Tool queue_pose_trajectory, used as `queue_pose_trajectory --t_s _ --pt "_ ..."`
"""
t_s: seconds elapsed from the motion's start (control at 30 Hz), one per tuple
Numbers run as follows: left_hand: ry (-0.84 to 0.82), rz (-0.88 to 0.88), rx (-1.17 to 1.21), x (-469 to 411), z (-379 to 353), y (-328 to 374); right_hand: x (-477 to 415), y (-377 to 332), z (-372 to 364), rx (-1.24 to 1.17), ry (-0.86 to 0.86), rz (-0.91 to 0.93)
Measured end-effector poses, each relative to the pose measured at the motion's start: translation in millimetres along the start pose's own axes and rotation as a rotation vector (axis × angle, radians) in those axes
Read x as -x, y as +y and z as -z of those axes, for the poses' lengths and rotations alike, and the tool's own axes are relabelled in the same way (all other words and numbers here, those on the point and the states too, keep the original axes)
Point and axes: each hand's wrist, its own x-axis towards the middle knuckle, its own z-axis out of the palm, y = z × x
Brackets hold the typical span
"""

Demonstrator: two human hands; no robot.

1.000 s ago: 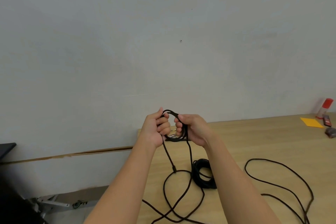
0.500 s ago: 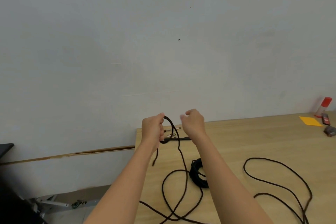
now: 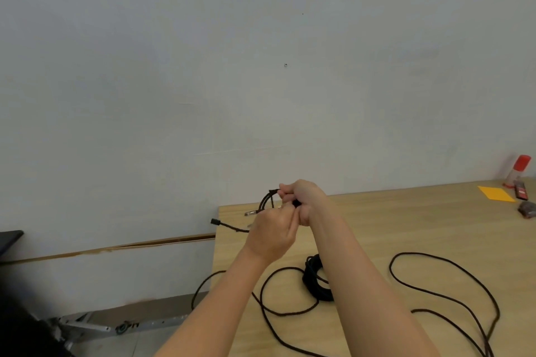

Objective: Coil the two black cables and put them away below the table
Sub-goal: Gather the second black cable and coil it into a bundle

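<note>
Both hands meet above the far left corner of the wooden table (image 3: 406,226). My right hand (image 3: 301,197) is closed on a small loop of the loose black cable (image 3: 452,295), which arcs out of the fist to the left. My left hand (image 3: 272,236) sits just below and in front, fingers closed on the same cable; its plug end (image 3: 216,222) sticks out to the left past the table edge. The rest of this cable sprawls in wide loops over the table. A second black cable (image 3: 314,280) lies as a tight coil on the table, partly hidden behind my right forearm.
At the far right of the table lie an orange paper sheet (image 3: 496,193), a red-capped bottle (image 3: 519,166) and small dark objects (image 3: 526,209). A grey wall stands right behind the table. Left of the table, on the floor, is a metal frame (image 3: 116,324).
My hands, briefly apart half a second ago, have come back together. The left hand dropped lower and in front of the right, and the plug end now sticks out to the left.
</note>
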Motion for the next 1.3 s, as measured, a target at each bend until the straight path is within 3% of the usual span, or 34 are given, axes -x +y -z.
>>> queue_pose_trajectory --t_s 0.13,0.2,0.23,0.27,0.33,0.4,0.43,0.57,0.7,0.77,0.87,0.93,1.0,1.13,1.3 --pt "-0.007 0.297 0.416 -1.0 9.8 10.4 3.1 2.4 -1.7 0.291 0.172 0.27" --pt "0.264 0.491 0.556 -6.2 15.4 16.4 10.4 2.3 1.3 0.624 0.197 0.389" --pt "0.408 0.621 0.579 -12.4 19.7 14.4 14.5 1.6 3.4 0.796 0.145 0.424" --pt "0.433 0.737 0.601 -17.0 22.6 4.8 20.1 1.5 4.9 0.938 0.043 0.433" --pt "0.145 0.846 0.72 -20.9 28.3 -16.1 30.0 0.4 7.5 1.076 -0.208 0.378" --pt "-0.197 0.814 0.834 -12.2 32.2 -22.6 33.1 -4.5 12.3 1.069 -0.376 0.317" --pt "-0.272 0.794 0.873 -7.0 32.2 -22.2 31.5 -7.9 15.1 1.035 -0.426 0.307" --pt "-0.201 0.822 1.03 9.5 29.7 -21.3 19.5 -15.5 32.8 0.661 -0.514 0.319" --pt "-0.249 0.941 0.902 37.2 25.5 -37.5 11.5 -15.8 38.6 0.118 -0.278 0.477" --pt "-0.251 1.045 0.865 48.3 24.7 -43.1 6.5 -16.1 39.6 0.061 -0.092 0.555" --pt "-0.237 1.156 0.802 45.4 24.3 -45.2 -1.9 -9.9 39.2 0.349 0.131 0.605" --pt "-0.248 1.176 0.599 37.1 23.7 -49.5 -5.0 -3.5 36.5 0.586 0.215 0.642" --pt "-0.303 1.087 0.364 29.9 27.0 -54.8 -5.3 -0.5 33.3 0.691 0.258 0.688" --pt "-0.43 0.954 0.205 28.3 44.1 -67.5 2.8 -8.9 34.3 0.783 0.212 0.728" --pt "-0.494 0.919 0.148 33.8 59.4 -85.6 14.2 -17.6 41.6 1.109 0.03 0.639"
